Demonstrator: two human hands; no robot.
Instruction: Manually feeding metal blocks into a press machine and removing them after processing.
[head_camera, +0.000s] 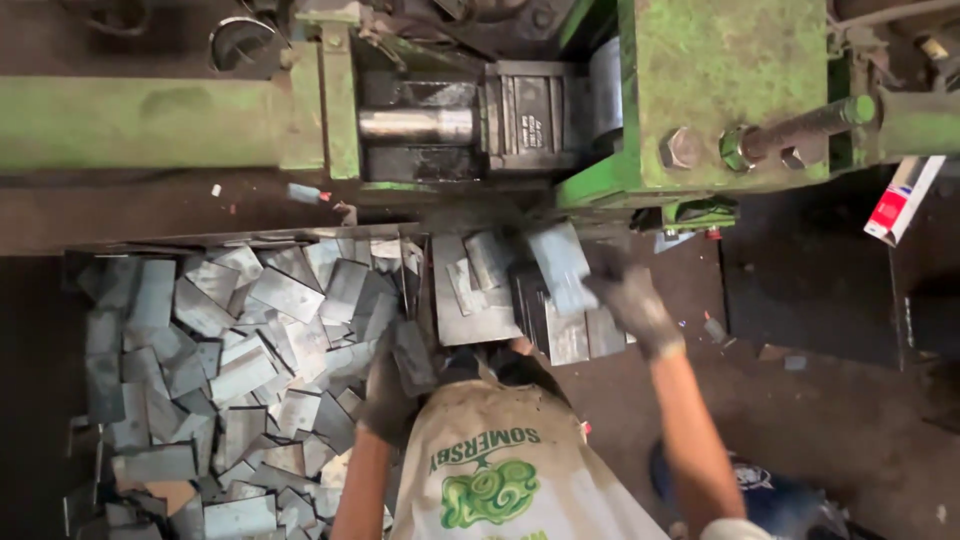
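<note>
A shallow metal tray (75, 262) sits at the left below the green machine, and a loose heap of flat grey metal plates (230, 360) fills it, overlapping at every angle. Just to its right, a larger flat metal sheet (470, 318) lies beside a small stack of plates (565, 335), close under the machine's front edge. The dark floor (830, 400) to the right carries only a few small scraps (795, 363) and bits of debris.
</note>
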